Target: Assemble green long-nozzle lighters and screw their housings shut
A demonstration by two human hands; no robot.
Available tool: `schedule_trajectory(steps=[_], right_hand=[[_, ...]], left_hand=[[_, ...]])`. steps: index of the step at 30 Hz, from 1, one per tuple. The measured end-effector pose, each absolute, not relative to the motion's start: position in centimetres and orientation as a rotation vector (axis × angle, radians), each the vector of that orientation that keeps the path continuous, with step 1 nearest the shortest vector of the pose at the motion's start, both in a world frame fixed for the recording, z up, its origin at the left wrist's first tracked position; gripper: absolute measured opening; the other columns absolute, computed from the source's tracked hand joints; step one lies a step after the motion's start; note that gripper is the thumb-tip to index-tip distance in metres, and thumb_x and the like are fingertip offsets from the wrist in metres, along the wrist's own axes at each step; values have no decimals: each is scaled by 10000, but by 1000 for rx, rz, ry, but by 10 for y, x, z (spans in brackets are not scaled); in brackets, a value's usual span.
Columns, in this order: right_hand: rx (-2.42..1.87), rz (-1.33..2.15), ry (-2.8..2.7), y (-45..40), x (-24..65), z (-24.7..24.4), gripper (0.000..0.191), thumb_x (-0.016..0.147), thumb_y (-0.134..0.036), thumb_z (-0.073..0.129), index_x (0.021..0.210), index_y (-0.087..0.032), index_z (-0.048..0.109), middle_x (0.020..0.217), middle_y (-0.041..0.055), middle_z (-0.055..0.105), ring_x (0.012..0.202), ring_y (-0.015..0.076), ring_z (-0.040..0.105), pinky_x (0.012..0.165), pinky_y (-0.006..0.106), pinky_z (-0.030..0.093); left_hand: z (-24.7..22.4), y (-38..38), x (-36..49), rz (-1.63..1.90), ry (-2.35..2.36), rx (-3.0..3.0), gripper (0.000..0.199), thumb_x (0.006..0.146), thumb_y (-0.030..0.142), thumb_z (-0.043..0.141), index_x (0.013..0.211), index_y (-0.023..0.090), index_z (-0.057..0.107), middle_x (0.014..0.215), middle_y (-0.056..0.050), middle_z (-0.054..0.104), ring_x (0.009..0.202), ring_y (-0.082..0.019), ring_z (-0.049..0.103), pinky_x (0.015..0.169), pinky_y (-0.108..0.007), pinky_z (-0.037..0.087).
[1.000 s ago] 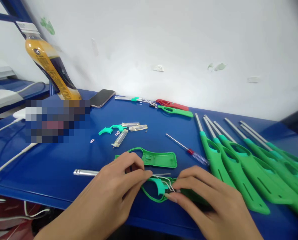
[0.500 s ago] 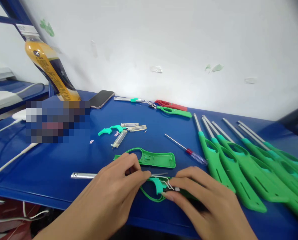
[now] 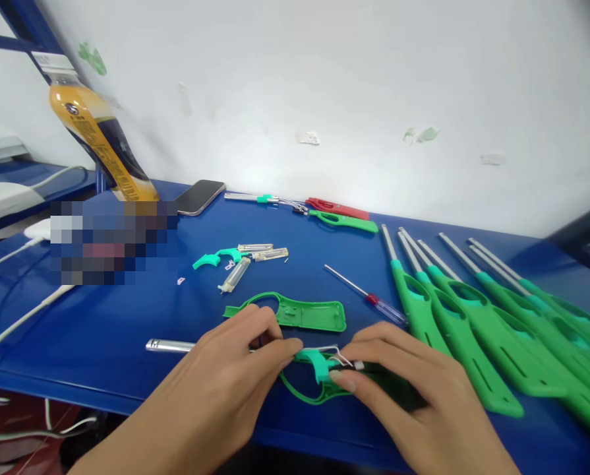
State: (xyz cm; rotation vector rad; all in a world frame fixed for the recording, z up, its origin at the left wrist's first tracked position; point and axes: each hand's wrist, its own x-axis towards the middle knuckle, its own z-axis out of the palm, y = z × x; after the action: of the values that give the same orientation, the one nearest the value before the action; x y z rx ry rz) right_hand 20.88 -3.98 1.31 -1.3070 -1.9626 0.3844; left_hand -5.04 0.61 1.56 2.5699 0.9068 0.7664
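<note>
Now right hand (image 3: 413, 396) has shifted slightly up-frame, fingertips pinching thin white wires (image 3: 335, 353) over teal trigger (image 3: 318, 363); left hand (image 3: 235, 369) still pinches open lighter half-shell (image 3: 319, 389) at lower centre; wire seating seems underway.

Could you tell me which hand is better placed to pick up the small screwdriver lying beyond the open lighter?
Right. The right hand lies just below the screwdriver; the left hand sits farther off, pinching the open lighter.
</note>
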Motion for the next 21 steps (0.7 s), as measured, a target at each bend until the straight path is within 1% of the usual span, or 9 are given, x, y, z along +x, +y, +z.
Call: schedule_trajectory(steps=[2, 4, 7, 10, 12, 14, 18, 19, 21], right_hand=[[-1302, 402, -1960, -39, 209, 13, 36, 1053, -290, 762, 1029, -314, 773, 997, -28, 763, 854, 135, 779, 772, 178, 630], [-1302, 412, -1966, -39, 209, 13, 46, 1054, -274, 758, 1038, -314, 775, 1004, -27, 763, 869, 134, 779, 782, 179, 629], [-1294, 417, -1985, -39, 210, 12, 61, 1051, -256, 761, 1053, -312, 786, 1011, -20, 766, 874, 138, 779, 779, 187, 630], [-1282, 416, -1996, -39, 212, 12, 59, 1048, -256, 772, 1059, -308, 796, 1016, -18, 770, 868, 139, 776, 778, 196, 630], [-1266, 417, -2004, -39, 212, 11, 59, 1048, -258, 781, 1060, -311, 803, 1010, -24, 772, 862, 136, 770, 783, 202, 627], [-1255, 416, -2010, -40, 213, 10, 41, 1045, -279, 794, 1048, -316, 812, 993, -31, 774, 848, 136, 761, 778, 215, 623], [-1276, 344, -2046, -40, 213, 8, 49, 1047, -310, 793, 1036, -331, 836, 954, -27, 769, 820, 158, 726, 746, 270, 608], [-1278, 306, -2065, -40, 213, 8, 63, 1057, -316, 780, 1048, -333, 840, 951, -21, 765, 814, 166, 714, 738, 285, 605], [-1276, 234, -2117, -41, 213, 9, 102, 1083, -337, 738, 1076, -333, 839, 958, -7, 760, 803, 180, 693, 717, 308, 599]], left_hand=[[16, 7, -51, 753, 894, 2630, 465, 1069, -48, 448, 1375, 246, 637, 1078, -37, 643, 941, -209, 616, 891, -355, 547], [16, 7, -51, 732, 880, 2669, 522, 1046, -70, 458, 1435, 248, 605, 1111, -46, 650, 977, -222, 618, 923, -373, 543], [15, 5, -50, 737, 871, 2667, 497, 1049, -44, 502, 1412, 277, 613, 1194, -58, 625, 1025, -227, 607, 861, -334, 533], [12, 4, -48, 745, 852, 2681, 524, 1051, -53, 467, 1420, 290, 611, 1279, -66, 605, 1087, -220, 606, 870, -316, 518], [10, 3, -47, 743, 825, 2698, 532, 1055, -60, 436, 1422, 285, 610, 1253, -54, 624, 1067, -212, 608, 871, -316, 502], [9, 3, -46, 778, 797, 2712, 488, 1078, -40, 423, 1390, 276, 625, 1188, -35, 647, 1002, -201, 607, 854, -317, 488], [11, 3, -43, 887, 774, 2735, 341, 1178, 87, 383, 1294, 252, 658, 1102, -18, 675, 900, -189, 606, 800, -317, 469], [13, 3, -42, 907, 767, 2745, 341, 1202, 127, 348, 1264, 240, 663, 1079, -16, 685, 873, -186, 606, 780, -316, 466], [16, 3, -40, 948, 766, 2766, 407, 1230, 183, 267, 1202, 222, 672, 1035, -15, 703, 832, -181, 611, 744, -313, 460]])
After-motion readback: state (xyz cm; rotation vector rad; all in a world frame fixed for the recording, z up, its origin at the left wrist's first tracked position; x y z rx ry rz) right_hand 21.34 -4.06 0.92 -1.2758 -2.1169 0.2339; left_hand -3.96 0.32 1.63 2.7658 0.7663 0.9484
